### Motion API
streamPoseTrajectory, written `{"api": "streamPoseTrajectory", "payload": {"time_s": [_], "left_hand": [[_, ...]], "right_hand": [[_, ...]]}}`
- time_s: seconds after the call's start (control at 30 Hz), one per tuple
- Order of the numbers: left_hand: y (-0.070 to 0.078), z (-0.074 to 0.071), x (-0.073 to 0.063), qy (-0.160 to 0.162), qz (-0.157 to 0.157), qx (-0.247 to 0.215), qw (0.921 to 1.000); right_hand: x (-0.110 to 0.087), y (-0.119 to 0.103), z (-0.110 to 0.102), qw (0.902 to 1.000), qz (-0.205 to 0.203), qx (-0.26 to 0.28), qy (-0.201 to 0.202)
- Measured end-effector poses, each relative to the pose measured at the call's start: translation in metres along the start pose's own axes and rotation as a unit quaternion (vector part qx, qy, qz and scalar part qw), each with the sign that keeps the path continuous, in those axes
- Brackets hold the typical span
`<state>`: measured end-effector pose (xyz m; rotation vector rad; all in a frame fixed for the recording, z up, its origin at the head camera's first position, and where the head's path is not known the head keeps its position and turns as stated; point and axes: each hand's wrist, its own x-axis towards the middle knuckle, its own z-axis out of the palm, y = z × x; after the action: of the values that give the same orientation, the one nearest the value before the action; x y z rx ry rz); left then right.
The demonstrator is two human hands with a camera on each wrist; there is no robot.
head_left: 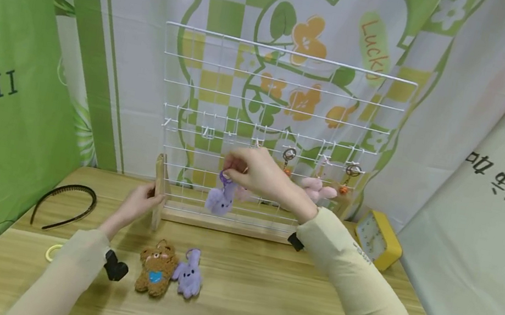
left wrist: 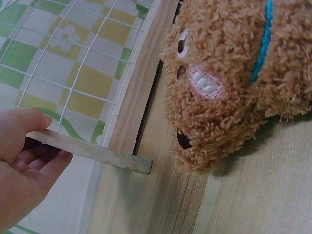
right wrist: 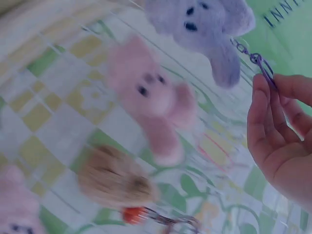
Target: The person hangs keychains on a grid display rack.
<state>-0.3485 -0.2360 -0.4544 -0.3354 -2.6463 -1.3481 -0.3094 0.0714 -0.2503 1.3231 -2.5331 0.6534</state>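
- Basically, brace the rack point(head_left: 221, 223) lightly; too much force could shift it.
- Better pinch only the ring's point(right wrist: 267, 72) edge, opening clear, purple plush point(head_left: 219, 201) dangling free.
- Right hand point(head_left: 260, 171): frame centre, thumb and fingertips pinching ring, plush just below.
- Left hand point(head_left: 138, 205): left of centre, gripping wooden post point(head_left: 161, 171).

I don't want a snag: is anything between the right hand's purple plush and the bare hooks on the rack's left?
Nothing visible stands between the held purple plush and the bare hooks; a pink plush hangs to its right, not between.
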Motion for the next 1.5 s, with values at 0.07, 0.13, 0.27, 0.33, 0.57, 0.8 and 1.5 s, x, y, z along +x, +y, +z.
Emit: {"api": "streamPoseTrajectory", "payload": {"time_s": [0.07,0.13,0.27,0.33,0.57,0.8,1.5], "left_hand": [[0.0,0.0,0.0,0.001,-0.001,0.001,1.0],[0.0,0.0,0.0,0.001,-0.001,0.002,1.0],[0.001,0.0,0.001,0.002,0.0,0.001,1.0],[0.001,-0.001,0.001,0.003,0.001,-0.001,1.0],[0.001,0.0,-0.001,0.005,0.003,0.002,1.0],[0.002,0.0,-0.001,0.002,0.003,0.002,1.0],[-0.001,0.0,0.0,0.009,0.003,-0.004,0.9999]], "right_hand": [[0.009,-0.005,-0.013,0.9998,0.01,0.0,0.018],[0.018,-0.007,-0.023,0.9992,0.016,0.0,0.038],[0.032,-0.005,-0.035,0.9971,0.032,-0.01,0.068],[0.037,-0.002,-0.036,0.9962,0.041,-0.017,0.074],[0.047,0.007,-0.032,0.9957,0.067,-0.023,0.061],[0.051,0.01,-0.028,0.9953,0.074,-0.024,0.058],[0.016,-0.007,-0.02,0.9931,-0.002,-0.008,0.117]]}}
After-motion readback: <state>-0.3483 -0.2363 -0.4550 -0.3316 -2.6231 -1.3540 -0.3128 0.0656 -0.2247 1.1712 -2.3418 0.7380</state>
